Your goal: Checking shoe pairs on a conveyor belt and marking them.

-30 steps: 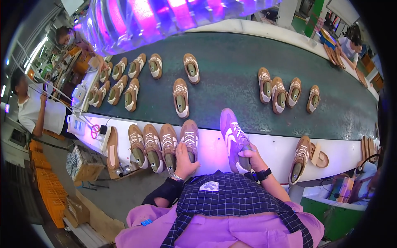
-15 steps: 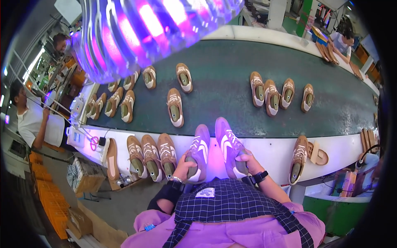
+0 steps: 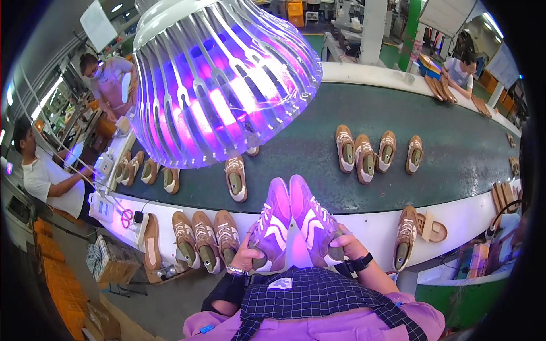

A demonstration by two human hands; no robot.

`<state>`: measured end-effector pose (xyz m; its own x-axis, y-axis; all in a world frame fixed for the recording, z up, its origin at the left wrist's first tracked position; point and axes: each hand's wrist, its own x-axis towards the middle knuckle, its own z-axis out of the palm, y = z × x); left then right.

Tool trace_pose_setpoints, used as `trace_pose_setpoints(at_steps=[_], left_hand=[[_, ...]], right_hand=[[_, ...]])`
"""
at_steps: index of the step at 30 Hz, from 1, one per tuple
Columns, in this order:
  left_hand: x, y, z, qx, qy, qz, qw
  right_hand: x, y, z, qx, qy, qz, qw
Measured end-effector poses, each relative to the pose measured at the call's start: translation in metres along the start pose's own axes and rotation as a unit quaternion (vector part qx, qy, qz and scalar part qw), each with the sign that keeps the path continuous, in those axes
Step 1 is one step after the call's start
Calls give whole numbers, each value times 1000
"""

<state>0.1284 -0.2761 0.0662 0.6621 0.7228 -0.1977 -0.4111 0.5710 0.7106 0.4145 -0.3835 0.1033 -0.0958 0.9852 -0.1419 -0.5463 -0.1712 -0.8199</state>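
Observation:
My left hand (image 3: 248, 257) grips the heel of one sneaker (image 3: 272, 223), and my right hand (image 3: 344, 248) grips the heel of a second sneaker (image 3: 311, 217). Both shoes are raised side by side, toes pointing away, and glow violet under a large ribbed lamp (image 3: 224, 79) that shines purple just above them. A black watch is on my right wrist, a black sleeve on my left forearm. Three brown sneakers (image 3: 206, 238) stand on the white ledge left of my left hand.
A dark green conveyor belt (image 3: 455, 165) carries more brown sneakers (image 3: 364, 153). One shoe (image 3: 405, 236) and insoles lie on the ledge at right. Two people stand at far left (image 3: 45, 176), another person at the belt's far side (image 3: 458, 71). Cardboard boxes (image 3: 108, 261) sit below.
My left hand took a sneaker off the ledge and lifted it beside the one in my right hand. Both shoes rose toward the lamp, which now fills more of the view.

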Motion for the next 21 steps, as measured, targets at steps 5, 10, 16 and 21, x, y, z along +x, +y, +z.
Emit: trace_pose_setpoints(at_steps=[5, 10, 16, 21], left_hand=[[2, 24, 38, 9, -20, 102, 995], [4, 12, 30, 1, -17, 47, 999], [8, -19, 24, -100, -36, 2, 994], [23, -2, 37, -89, -90, 26, 992]], right_hand=[[-2, -11, 4, -27, 2, -5, 1000], [-1, -9, 20, -57, 20, -44, 997], [0, 3, 25, -183, 72, -118, 973], [7, -7, 31, -195, 119, -203, 952]])
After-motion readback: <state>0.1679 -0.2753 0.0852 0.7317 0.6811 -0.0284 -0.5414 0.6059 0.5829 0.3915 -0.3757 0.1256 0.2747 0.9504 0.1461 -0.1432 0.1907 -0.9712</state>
